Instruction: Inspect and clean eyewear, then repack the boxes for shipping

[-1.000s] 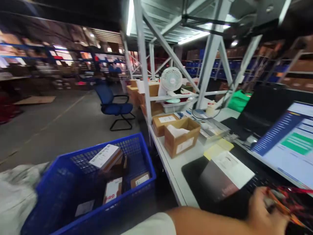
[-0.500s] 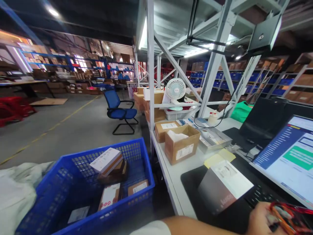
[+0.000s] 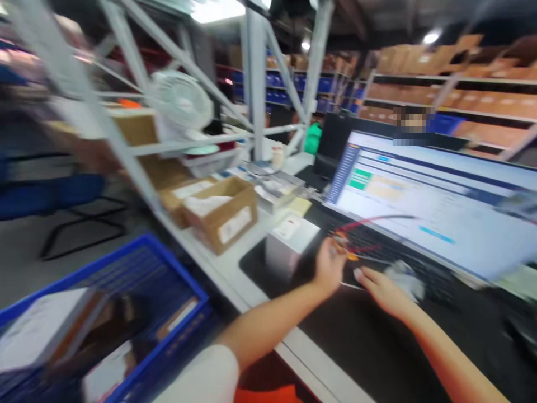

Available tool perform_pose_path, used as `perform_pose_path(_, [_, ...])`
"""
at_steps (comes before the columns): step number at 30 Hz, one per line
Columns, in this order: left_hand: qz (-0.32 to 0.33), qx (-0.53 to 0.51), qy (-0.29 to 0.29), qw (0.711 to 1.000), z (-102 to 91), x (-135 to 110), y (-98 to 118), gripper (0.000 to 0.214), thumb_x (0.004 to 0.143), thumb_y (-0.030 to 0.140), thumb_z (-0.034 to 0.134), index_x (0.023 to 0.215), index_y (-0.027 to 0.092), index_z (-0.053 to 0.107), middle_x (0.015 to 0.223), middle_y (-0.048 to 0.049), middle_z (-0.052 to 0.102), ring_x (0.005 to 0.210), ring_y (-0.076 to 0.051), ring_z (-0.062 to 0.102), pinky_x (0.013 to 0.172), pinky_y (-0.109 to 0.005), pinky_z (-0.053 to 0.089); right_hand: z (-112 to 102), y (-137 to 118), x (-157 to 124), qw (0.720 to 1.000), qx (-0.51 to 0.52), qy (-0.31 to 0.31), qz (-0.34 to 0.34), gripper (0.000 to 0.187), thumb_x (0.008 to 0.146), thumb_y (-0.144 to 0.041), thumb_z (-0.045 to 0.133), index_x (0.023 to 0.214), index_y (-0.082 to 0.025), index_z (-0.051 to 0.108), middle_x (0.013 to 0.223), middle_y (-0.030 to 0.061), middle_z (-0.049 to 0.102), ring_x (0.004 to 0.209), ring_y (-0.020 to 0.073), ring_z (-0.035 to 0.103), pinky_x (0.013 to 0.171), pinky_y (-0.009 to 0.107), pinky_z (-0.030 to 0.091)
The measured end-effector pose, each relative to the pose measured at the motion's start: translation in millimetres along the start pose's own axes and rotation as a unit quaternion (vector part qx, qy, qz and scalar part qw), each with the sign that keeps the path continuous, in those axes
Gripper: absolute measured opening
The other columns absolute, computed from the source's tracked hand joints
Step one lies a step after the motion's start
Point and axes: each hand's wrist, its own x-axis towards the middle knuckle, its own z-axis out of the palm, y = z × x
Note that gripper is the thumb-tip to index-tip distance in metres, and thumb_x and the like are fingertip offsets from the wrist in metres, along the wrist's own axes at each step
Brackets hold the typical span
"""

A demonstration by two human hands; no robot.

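Note:
My left hand (image 3: 329, 267) is closed around a small red-and-orange item (image 3: 340, 243) with thin red and dark strands sticking out to the right; blur hides its exact kind. Just right of it is my right hand (image 3: 384, 288), its fingers stretched toward the left hand, with nothing visible in them. Beside the right hand lies a crumpled clear plastic bag (image 3: 405, 280). Both hands are over a black desk mat (image 3: 356, 336), in front of a keyboard (image 3: 377, 243). A white-and-grey box (image 3: 289, 240) stands left of my left hand.
A lit monitor (image 3: 419, 207) stands behind the keyboard. An open cardboard box (image 3: 222, 218) and a small fan (image 3: 182, 103) are to the left, by grey metal frame bars (image 3: 138, 84). A blue crate (image 3: 184, 336) holding boxes sits below the desk edge.
My view has swung right toward the monitor. The left hand, with the red-and-orange item, now appears nearer the middle of the picture, and my right hand has come into view.

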Motion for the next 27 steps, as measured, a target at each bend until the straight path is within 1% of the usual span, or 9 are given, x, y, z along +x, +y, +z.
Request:
perform_pose_path(3, [-0.024,-0.020,-0.018,0.999,-4.2,10,-9,0.052,0.071,0.053,0.083,0.104,0.020,0.061,0.117,-0.0114,0.068,0.116,-0.026,0.062,0.110,-0.045,0.041,1,9,-17,0.997,-0.038,-0.004,0.066,0.028,0.099,-0.041,0.058,0.118,-0.020,0.064,0.120,0.0084,0.064,0.099,0.0187,0.065,0.086,0.038,0.057])
perform_pose_path(6, [0.014,-0.005,-0.018,1.000,-7.0,13,-14,0.050,0.074,0.054,0.081,0.105,0.021,0.059,0.116,-0.0112,0.070,0.116,-0.025,0.063,0.111,-0.045,0.041,4,18,-27,0.994,-0.048,-0.001,0.094,0.025,0.100,-0.039,0.056,0.114,-0.020,0.066,0.116,0.0077,0.066,0.095,0.0187,0.065,0.086,0.037,0.056])
perform_pose_path(12, [0.054,0.034,-0.021,0.998,-7.4,13,-15,0.047,0.078,0.054,0.078,0.106,0.021,0.059,0.115,-0.0121,0.071,0.115,-0.025,0.066,0.109,-0.044,0.044,17,28,-27,0.998,-0.044,0.036,0.020,0.030,0.102,-0.026,0.045,0.090,-0.019,0.072,0.097,0.0120,0.073,0.099,0.0269,0.065,0.089,0.042,0.048])
perform_pose_path(15, [0.070,0.075,-0.029,0.994,-11.0,14,-15,0.043,0.080,0.047,0.077,0.107,0.021,0.059,0.113,-0.0112,0.072,0.112,-0.024,0.067,0.107,-0.042,0.046,20,22,-33,0.999,-0.034,0.038,0.011,0.027,0.101,-0.030,0.048,0.108,-0.018,0.071,0.110,0.0140,0.073,0.115,0.0298,0.062,0.095,0.047,0.045])
perform_pose_path(18, [0.102,0.115,-0.001,0.988,-19.7,19,-18,0.042,0.076,0.038,0.080,0.108,0.020,0.058,0.109,-0.0089,0.073,0.111,-0.023,0.067,0.108,-0.042,0.046,7,17,-49,0.994,-0.029,0.108,-0.003,0.034,0.099,-0.035,0.051,0.124,-0.016,0.064,0.122,0.0147,0.070,0.122,0.0285,0.059,0.102,0.047,0.043])
perform_pose_path(21, [0.148,0.146,0.020,0.978,-23.7,33,-25,0.047,0.072,0.033,0.082,0.109,0.018,0.058,0.112,-0.0070,0.074,0.115,-0.026,0.067,0.112,-0.050,0.044,-19,25,-70,0.990,-0.040,0.135,-0.001,0.031,0.099,-0.036,0.051,0.118,-0.017,0.067,0.119,0.0114,0.071,0.121,0.0241,0.060,0.103,0.041,0.044])
perform_pose_path(22, [0.171,0.153,0.034,0.973,-22.7,36,-26,0.053,0.068,0.034,0.084,0.112,0.018,0.059,0.111,-0.0052,0.075,0.113,-0.027,0.068,0.111,-0.053,0.045,-31,34,-78,0.991,-0.054,0.121,0.033,0.030,0.099,-0.036,0.051,0.116,-0.018,0.068,0.119,0.0101,0.072,0.120,0.0225,0.060,0.103,0.038,0.045])
perform_pose_path(24, [0.179,0.181,0.036,0.966,-18.3,38,-23,0.053,0.069,0.035,0.085,0.115,0.020,0.063,0.115,-0.0014,0.074,0.114,-0.030,0.067,0.112,-0.059,0.045,-59,61,-95,0.980,-0.098,0.074,0.157,0.028,0.099,-0.036,0.052,0.113,-0.020,0.070,0.120,0.0079,0.071,0.119,0.0201,0.060,0.104,0.034,0.043])
perform_pose_path(27, [0.174,0.211,0.025,0.962,-10.0,29,-9,0.046,0.073,0.039,0.082,0.115,0.026,0.069,0.116,0.0044,0.074,0.115,-0.033,0.066,0.112,-0.062,0.045,-108,121,-123,0.921,-0.159,0.030,0.354,0.029,0.101,-0.032,0.049,0.109,-0.018,0.072,0.120,0.0103,0.071,0.120,0.0220,0.060,0.106,0.035,0.041])
